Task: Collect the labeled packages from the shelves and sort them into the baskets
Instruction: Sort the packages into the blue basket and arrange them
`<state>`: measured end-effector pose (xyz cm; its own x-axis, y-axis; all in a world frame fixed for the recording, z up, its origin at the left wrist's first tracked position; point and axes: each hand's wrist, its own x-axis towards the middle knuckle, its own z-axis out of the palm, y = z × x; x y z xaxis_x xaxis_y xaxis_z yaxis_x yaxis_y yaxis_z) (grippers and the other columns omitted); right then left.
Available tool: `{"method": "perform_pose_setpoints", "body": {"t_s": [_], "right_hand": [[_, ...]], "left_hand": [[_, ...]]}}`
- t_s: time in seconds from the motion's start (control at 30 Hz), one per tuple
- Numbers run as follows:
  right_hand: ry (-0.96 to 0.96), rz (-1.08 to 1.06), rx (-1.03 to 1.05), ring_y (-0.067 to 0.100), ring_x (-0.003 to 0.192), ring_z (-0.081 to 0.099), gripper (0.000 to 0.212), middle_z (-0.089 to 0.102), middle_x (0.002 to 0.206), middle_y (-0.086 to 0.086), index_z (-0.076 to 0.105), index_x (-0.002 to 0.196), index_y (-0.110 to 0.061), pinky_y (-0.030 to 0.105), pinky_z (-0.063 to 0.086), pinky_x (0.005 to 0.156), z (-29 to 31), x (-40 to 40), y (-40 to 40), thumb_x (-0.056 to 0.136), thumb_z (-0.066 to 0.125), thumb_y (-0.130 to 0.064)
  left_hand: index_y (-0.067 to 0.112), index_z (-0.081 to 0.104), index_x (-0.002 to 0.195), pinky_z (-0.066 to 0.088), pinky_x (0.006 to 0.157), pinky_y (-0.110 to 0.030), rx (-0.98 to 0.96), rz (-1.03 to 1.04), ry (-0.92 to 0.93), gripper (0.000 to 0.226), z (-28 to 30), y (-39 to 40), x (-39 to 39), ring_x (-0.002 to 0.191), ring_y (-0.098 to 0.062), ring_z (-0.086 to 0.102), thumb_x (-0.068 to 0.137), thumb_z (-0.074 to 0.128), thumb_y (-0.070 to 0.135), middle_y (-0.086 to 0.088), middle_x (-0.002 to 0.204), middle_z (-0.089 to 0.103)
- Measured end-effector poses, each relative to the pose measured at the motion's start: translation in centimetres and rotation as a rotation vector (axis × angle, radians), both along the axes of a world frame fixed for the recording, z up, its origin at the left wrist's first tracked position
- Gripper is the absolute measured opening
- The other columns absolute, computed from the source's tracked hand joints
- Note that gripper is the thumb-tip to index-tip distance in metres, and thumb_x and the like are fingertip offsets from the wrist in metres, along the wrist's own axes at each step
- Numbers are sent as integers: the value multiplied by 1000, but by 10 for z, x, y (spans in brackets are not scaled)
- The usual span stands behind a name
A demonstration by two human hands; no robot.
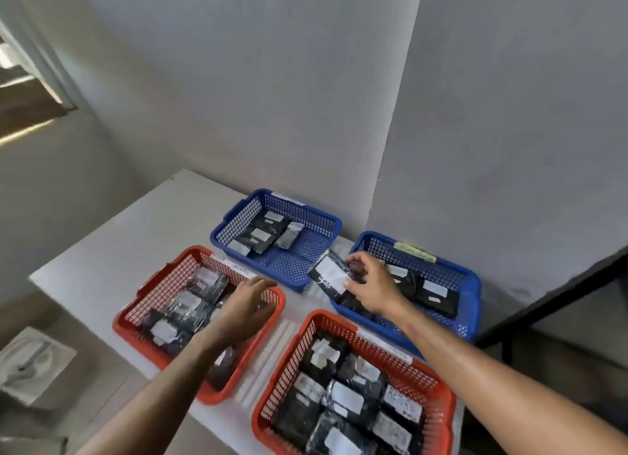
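Four mesh baskets stand on a white table. My right hand pinches a black package with a white label over the left rim of the right blue basket. My left hand hovers with straight fingers over the left red basket, holding nothing. The far blue basket holds a few black labeled packages. Several more fill the near red basket.
Grey walls meet in a corner right behind the baskets. A dark table frame stands to the right. A white object lies on the floor at the left, below the table edge.
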<state>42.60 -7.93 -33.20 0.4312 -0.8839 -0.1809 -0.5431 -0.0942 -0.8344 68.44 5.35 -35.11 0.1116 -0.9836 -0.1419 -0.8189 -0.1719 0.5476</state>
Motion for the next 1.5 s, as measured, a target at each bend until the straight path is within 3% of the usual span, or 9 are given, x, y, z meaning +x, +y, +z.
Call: {"method": "perform_pose_setpoints", "body": {"t_s": [0.1, 0.27, 0.4, 0.47, 0.73, 0.87, 1.1, 1.27, 1.5], "right_hand": [[133, 22, -24, 4, 89, 60, 36, 60, 100, -13, 61, 118, -28, 9, 42, 69, -15, 50, -26, 88, 72, -14], [310, 10, -21, 16, 96, 63, 34, 64, 112, -7, 58, 116, -34, 33, 54, 83, -45, 123, -65, 86, 67, -18], [490, 94, -58, 25, 99, 63, 28, 66, 113, 0, 57, 115, -26, 39, 51, 85, -72, 164, -87, 89, 62, -15], [546, 119, -56, 25, 103, 62, 29, 65, 116, 1, 56, 115, -24, 41, 48, 89, -87, 183, -92, 89, 61, -12], [1001, 330, -156, 33, 121, 54, 53, 63, 124, 10, 42, 138, -14, 54, 30, 106, -137, 205, -86, 89, 62, -15], [1101, 366, -210, 33, 128, 44, 42, 54, 133, 11, 53, 132, -16, 52, 29, 108, -141, 211, -84, 91, 63, -17], [909, 342, -284, 30, 125, 43, 46, 48, 132, 11, 50, 135, -10, 45, 38, 108, -129, 196, -82, 92, 64, -22], [641, 237, -429, 23, 129, 42, 46, 49, 136, 5, 47, 141, -12, 35, 35, 113, -100, 153, -70, 98, 57, -27], [531, 15, -501, 19, 127, 46, 47, 52, 132, 1, 53, 140, -12, 36, 40, 112, -62, 49, -19, 96, 59, -26]], "left_hand": [[22, 52, 143, 39, 114, -38, 49, -70, -6, 48, -30, -46, 44, 135, -17, 46, 98, 62, 35, 0, 146, 51], [25, 50, 145, 10, 126, -55, 132, -200, -178, 76, -85, -99, 97, 145, -20, 36, 89, 32, 72, 3, 148, 49], [22, 51, 138, -14, 121, -62, 141, -325, -267, 73, -121, -111, 118, 153, -24, 24, 96, 17, 72, 2, 144, 48], [23, 47, 140, -16, 120, -62, 144, -355, -291, 67, -130, -112, 125, 155, -26, 18, 101, 15, 68, 2, 147, 44], [25, 52, 122, -11, 121, -62, 76, -361, -283, 58, -137, -112, 127, 131, -20, 41, 103, 17, 66, 7, 120, 48], [25, 52, 122, -10, 120, -61, 79, -357, -279, 58, -136, -112, 125, 134, -19, 40, 103, 16, 66, 7, 123, 48], [25, 55, 121, -11, 122, -58, 48, -354, -237, 71, -141, -111, 129, 132, -15, 44, 100, 6, 72, 10, 122, 51], [25, 46, 138, -13, 121, -59, 115, -345, -218, 75, -123, -118, 122, 147, -16, 27, 91, 12, 72, 9, 144, 40], [27, 33, 154, -9, 126, -51, 36, -428, -153, 80, -86, -112, 56, 155, -16, 14, 88, 17, 70, 7, 162, 27]]}}
